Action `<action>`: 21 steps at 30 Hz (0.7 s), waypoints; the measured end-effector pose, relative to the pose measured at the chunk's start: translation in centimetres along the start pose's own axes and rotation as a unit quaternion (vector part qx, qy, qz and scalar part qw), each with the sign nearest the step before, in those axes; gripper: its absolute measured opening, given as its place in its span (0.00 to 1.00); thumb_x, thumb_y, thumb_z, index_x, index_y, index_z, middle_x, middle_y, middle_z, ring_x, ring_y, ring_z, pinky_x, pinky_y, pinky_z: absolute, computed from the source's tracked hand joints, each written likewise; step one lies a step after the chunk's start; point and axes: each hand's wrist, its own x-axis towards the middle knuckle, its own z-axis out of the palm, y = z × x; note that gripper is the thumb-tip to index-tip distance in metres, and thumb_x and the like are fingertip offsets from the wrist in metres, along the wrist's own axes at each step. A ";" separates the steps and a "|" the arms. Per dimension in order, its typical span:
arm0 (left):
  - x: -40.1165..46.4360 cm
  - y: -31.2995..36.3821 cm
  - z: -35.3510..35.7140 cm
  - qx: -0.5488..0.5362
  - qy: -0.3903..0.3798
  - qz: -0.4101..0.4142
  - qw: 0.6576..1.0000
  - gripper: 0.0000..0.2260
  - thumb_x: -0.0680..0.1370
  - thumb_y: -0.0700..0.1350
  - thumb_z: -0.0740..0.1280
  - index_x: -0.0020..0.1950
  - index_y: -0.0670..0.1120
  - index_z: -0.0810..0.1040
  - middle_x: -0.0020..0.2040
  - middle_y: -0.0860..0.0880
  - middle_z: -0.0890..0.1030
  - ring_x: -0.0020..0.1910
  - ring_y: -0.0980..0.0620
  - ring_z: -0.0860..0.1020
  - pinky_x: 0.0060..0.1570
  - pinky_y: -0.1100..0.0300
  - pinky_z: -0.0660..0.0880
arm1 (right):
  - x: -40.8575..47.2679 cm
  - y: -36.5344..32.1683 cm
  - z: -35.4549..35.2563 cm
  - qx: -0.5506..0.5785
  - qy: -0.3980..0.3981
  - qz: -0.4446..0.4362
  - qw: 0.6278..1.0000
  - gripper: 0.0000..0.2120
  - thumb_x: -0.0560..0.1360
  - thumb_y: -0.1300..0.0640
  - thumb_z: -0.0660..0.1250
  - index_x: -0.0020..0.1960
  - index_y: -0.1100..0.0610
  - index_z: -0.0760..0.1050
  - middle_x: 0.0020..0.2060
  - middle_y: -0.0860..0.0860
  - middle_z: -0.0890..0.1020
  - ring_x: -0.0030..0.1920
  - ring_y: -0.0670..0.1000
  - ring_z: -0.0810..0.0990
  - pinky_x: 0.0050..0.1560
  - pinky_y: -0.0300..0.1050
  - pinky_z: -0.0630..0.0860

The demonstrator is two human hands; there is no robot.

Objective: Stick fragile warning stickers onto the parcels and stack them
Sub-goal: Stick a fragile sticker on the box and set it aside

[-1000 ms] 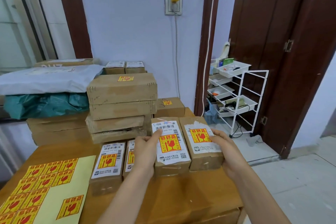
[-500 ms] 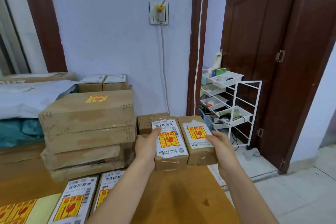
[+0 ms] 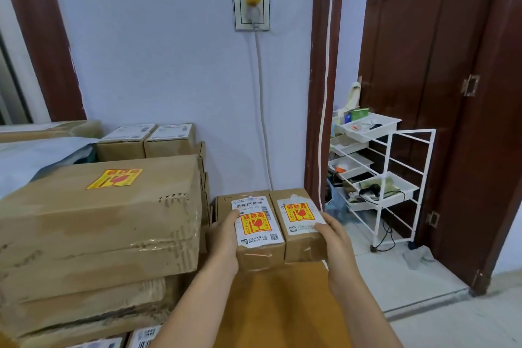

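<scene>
Left hand [image 3: 223, 237] and right hand [image 3: 334, 237] are clasping two stickered parcels [image 3: 278, 223] over a box [image 3: 224, 205] by the stickered stack [image 3: 99, 220]; labelled parcels [image 3: 141, 337] below are waiting.

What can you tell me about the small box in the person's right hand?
The right-hand parcel is a small brown cardboard box, taped, with a torn white label and a yellow-and-red fragile sticker on top. It lies flat, pressed side by side against a similar parcel. The right hand grips its outer edge. Whether it rests on the box behind is unclear.
</scene>
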 end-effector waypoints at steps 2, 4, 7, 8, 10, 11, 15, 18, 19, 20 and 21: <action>0.7 -0.4 0.1 -0.004 0.004 0.006 1.000 0.10 0.78 0.49 0.65 0.51 0.43 0.80 0.44 0.41 0.84 0.38 0.44 0.82 0.36 0.56 0.77 | 1.4 0.8 0.4 -0.001 -0.004 0.001 1.000 0.10 0.77 0.59 0.64 0.55 0.46 0.75 0.58 0.54 0.75 0.56 0.52 0.77 0.53 0.48 0.77; 1.3 -0.7 0.3 -0.008 0.006 0.009 1.000 0.09 0.79 0.49 0.63 0.50 0.46 0.80 0.45 0.42 0.84 0.39 0.44 0.82 0.36 0.56 0.76 | 2.7 1.4 0.8 -0.002 -0.017 0.002 1.000 0.12 0.76 0.58 0.66 0.57 0.46 0.76 0.61 0.54 0.74 0.59 0.53 0.77 0.59 0.53 0.75; 2.1 -1.0 0.7 -0.006 0.027 0.033 0.999 0.08 0.80 0.49 0.62 0.49 0.48 0.79 0.44 0.43 0.84 0.39 0.45 0.82 0.34 0.58 0.76 | 4.4 2.2 1.6 -0.004 -0.026 0.006 1.000 0.15 0.76 0.58 0.66 0.62 0.50 0.75 0.61 0.54 0.75 0.58 0.52 0.77 0.57 0.49 0.77; 2.5 -1.0 0.8 -0.005 0.036 0.049 0.998 0.08 0.80 0.49 0.62 0.51 0.48 0.78 0.44 0.44 0.83 0.39 0.46 0.82 0.32 0.59 0.75 | 4.9 2.5 1.9 -0.004 -0.028 0.007 1.000 0.15 0.77 0.58 0.65 0.63 0.51 0.74 0.61 0.53 0.75 0.58 0.52 0.77 0.56 0.48 0.77; 3.0 -0.9 0.9 -0.011 0.054 0.077 0.996 0.08 0.80 0.47 0.62 0.56 0.46 0.75 0.45 0.44 0.83 0.39 0.48 0.82 0.28 0.62 0.74 | 5.9 2.9 2.6 -0.009 -0.032 0.003 0.999 0.14 0.77 0.56 0.65 0.63 0.49 0.74 0.62 0.52 0.75 0.58 0.50 0.77 0.55 0.46 0.77; 3.3 -0.9 1.0 -0.014 0.059 0.083 0.995 0.10 0.79 0.46 0.63 0.59 0.45 0.74 0.46 0.44 0.82 0.39 0.48 0.81 0.26 0.63 0.73 | 6.1 3.1 2.9 -0.013 -0.037 0.004 0.999 0.13 0.78 0.55 0.64 0.62 0.48 0.74 0.62 0.51 0.75 0.58 0.48 0.77 0.54 0.43 0.77; 4.2 -1.2 1.0 -0.009 0.048 0.102 0.994 0.17 0.78 0.44 0.66 0.65 0.47 0.66 0.50 0.46 0.79 0.44 0.50 0.79 0.36 0.61 0.73 | 6.8 3.5 3.9 -0.007 -0.077 0.026 0.997 0.13 0.80 0.57 0.60 0.64 0.48 0.71 0.55 0.43 0.77 0.47 0.35 0.75 0.38 0.28 0.72; 5.1 -1.6 0.9 0.026 0.044 0.120 0.991 0.25 0.77 0.44 0.68 0.71 0.49 0.62 0.59 0.47 0.76 0.55 0.47 0.77 0.50 0.56 0.73 | 7.5 4.4 4.3 -0.039 -0.108 0.038 0.993 0.20 0.81 0.59 0.58 0.72 0.52 0.65 0.60 0.44 0.76 0.47 0.35 0.75 0.36 0.25 0.72; 5.4 -1.8 0.8 0.034 0.048 0.126 0.990 0.27 0.76 0.44 0.69 0.71 0.49 0.61 0.60 0.47 0.75 0.57 0.47 0.76 0.55 0.53 0.74 | 7.5 4.5 4.3 -0.049 -0.113 0.032 0.992 0.20 0.81 0.60 0.58 0.72 0.51 0.66 0.58 0.44 0.78 0.48 0.35 0.77 0.36 0.25 0.72; 5.6 -2.0 0.8 0.041 0.055 0.131 0.989 0.27 0.76 0.45 0.69 0.72 0.49 0.61 0.61 0.48 0.75 0.58 0.46 0.76 0.58 0.51 0.73 | 7.6 4.8 4.3 -0.059 -0.113 0.027 0.991 0.20 0.80 0.60 0.59 0.71 0.51 0.67 0.58 0.45 0.79 0.51 0.37 0.78 0.39 0.26 0.72; 5.7 -2.3 0.7 0.051 0.067 0.137 0.987 0.28 0.76 0.46 0.70 0.72 0.50 0.61 0.61 0.48 0.75 0.58 0.46 0.76 0.60 0.49 0.73 | 7.5 4.8 4.4 -0.065 -0.108 0.023 0.992 0.21 0.80 0.60 0.60 0.72 0.51 0.66 0.61 0.46 0.78 0.58 0.40 0.77 0.44 0.28 0.71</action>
